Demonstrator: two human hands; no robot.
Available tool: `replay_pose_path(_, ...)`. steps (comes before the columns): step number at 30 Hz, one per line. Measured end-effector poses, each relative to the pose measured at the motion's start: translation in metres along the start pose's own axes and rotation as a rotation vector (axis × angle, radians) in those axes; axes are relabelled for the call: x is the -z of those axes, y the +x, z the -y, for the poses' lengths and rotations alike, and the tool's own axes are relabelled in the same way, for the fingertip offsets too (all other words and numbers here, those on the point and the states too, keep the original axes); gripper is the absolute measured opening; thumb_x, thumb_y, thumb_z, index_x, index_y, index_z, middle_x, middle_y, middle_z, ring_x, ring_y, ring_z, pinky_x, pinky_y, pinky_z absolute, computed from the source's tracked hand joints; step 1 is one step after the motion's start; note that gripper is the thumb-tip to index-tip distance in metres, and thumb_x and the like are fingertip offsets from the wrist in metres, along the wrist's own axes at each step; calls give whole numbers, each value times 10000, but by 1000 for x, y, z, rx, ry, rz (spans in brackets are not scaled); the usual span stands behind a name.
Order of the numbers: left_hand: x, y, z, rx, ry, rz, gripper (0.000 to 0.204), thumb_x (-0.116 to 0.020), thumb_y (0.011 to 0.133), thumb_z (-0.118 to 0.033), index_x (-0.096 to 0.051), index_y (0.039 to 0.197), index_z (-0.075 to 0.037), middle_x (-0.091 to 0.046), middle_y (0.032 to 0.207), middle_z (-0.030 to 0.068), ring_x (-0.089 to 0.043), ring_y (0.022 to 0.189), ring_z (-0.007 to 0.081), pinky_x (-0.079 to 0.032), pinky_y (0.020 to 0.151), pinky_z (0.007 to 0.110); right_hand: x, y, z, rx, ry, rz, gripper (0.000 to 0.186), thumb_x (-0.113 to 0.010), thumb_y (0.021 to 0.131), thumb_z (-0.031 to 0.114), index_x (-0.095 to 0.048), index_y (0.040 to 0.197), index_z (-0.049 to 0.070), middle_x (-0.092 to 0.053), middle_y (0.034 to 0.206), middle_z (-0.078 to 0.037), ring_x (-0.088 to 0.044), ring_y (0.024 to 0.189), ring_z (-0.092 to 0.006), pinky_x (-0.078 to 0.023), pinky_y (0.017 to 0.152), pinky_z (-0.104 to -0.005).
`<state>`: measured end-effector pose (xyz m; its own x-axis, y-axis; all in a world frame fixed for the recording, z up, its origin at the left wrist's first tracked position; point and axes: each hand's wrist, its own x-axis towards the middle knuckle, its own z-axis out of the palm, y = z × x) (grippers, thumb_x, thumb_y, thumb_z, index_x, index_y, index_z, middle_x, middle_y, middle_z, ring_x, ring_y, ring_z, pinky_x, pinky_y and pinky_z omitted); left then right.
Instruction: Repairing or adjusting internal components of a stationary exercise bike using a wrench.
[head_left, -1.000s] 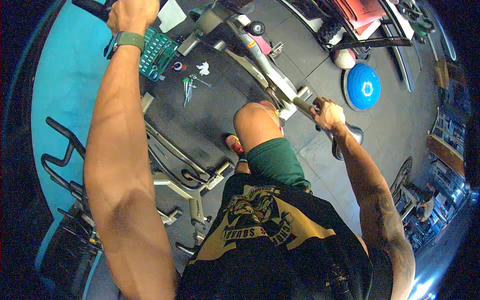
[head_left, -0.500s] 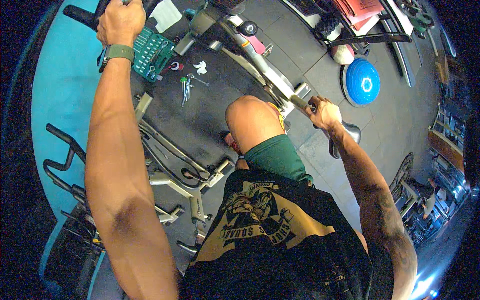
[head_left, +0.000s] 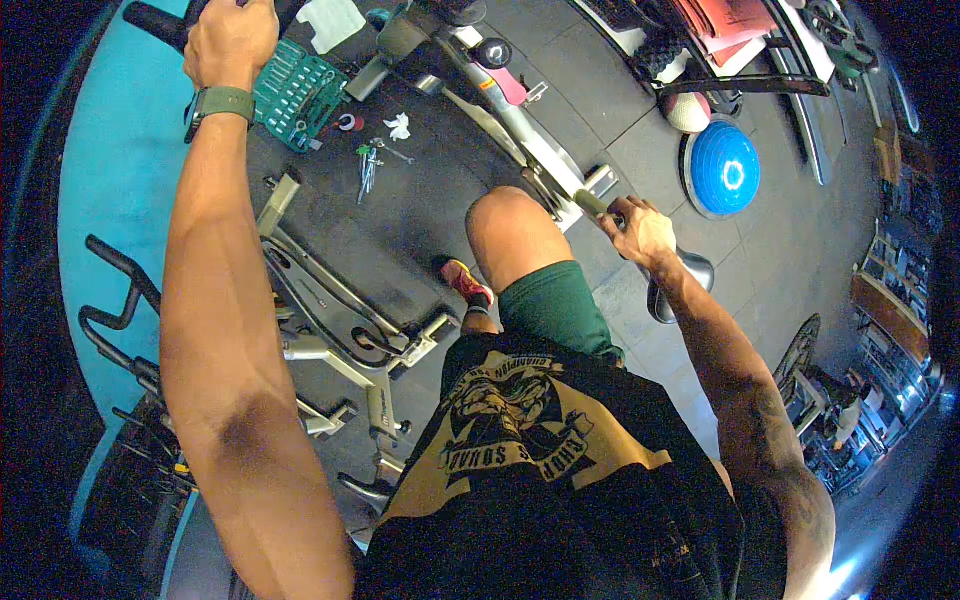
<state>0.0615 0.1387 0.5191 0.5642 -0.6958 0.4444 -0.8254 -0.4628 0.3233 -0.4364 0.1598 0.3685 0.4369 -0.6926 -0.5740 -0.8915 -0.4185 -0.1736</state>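
Note:
My left hand (head_left: 230, 40), with a green watch on the wrist, is closed around a black handlebar grip (head_left: 150, 22) at the top left. My right hand (head_left: 640, 228) grips the seat post (head_left: 590, 203) of a grey exercise bike frame (head_left: 500, 105), just above the black saddle (head_left: 680, 285). My raised knee (head_left: 510, 225) is between the two arms, with a red shoe (head_left: 465, 283) on the dark floor below it.
A green socket set case (head_left: 300, 95), loose hex keys (head_left: 368, 170) and a white rag (head_left: 398, 126) lie on the floor. Another bike frame (head_left: 330, 330) lies on its side at left. A blue balance dome (head_left: 725, 170) sits at right.
My left hand and the handlebar have shifted slightly left and down in view. My knee has come up higher and my right hand has stayed on the seat post.

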Motion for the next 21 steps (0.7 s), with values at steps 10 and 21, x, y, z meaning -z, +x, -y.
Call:
replay_pose_path(10,-4,2,4,50,-17,-24,186,-550,865,-220,-634,924,-66,-658,867,219,-622,855,448,-470,715,510,8,-2,7,-21,28,-20,496,-525,927,542,-687,997,78,-668,1011,-181,-636,1011,-364,-496,886,-464)
replay_pose_path(21,5,-4,0,48,-31,-14,201,-589,854,-251,-645,906,-64,-670,881,230,-624,864,461,-478,749,545,13,-2,14,-111,-7,60,605,-464,934,608,-675,1063,55,-668,1114,-181,-625,1083,-376,-493,920,-475)
